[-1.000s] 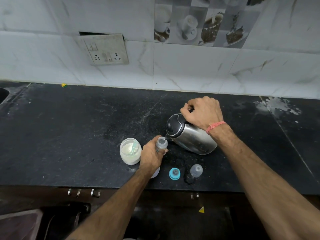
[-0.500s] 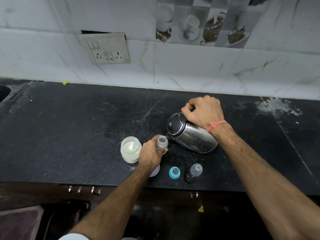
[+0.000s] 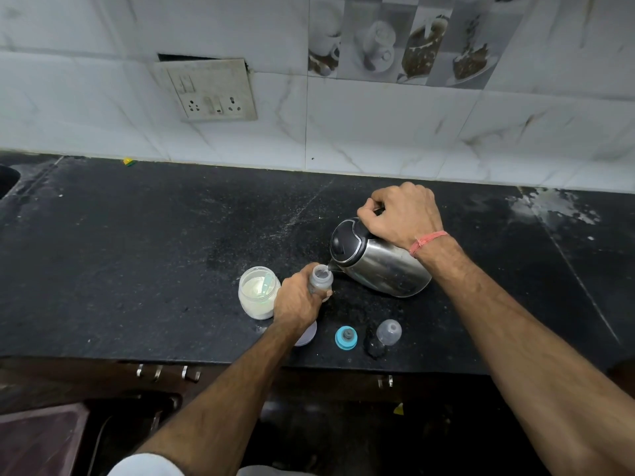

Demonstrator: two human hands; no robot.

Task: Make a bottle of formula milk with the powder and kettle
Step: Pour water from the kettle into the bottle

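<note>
One small clear bottle (image 3: 321, 278) stands mid-surface, its body mostly hidden by the left hand (image 3: 298, 301), whose fingers wrap it. Tilted above, the rounded steel kettle (image 3: 377, 261) touches spout to bottle mouth; the right hand (image 3: 403, 214) grips its hidden handle. Just left sits the powder jar (image 3: 258, 292); a blue ring (image 3: 346, 337) and clear cap (image 3: 389, 332) lie near the black speckled surface's (image 3: 137, 252) front edge.
</note>
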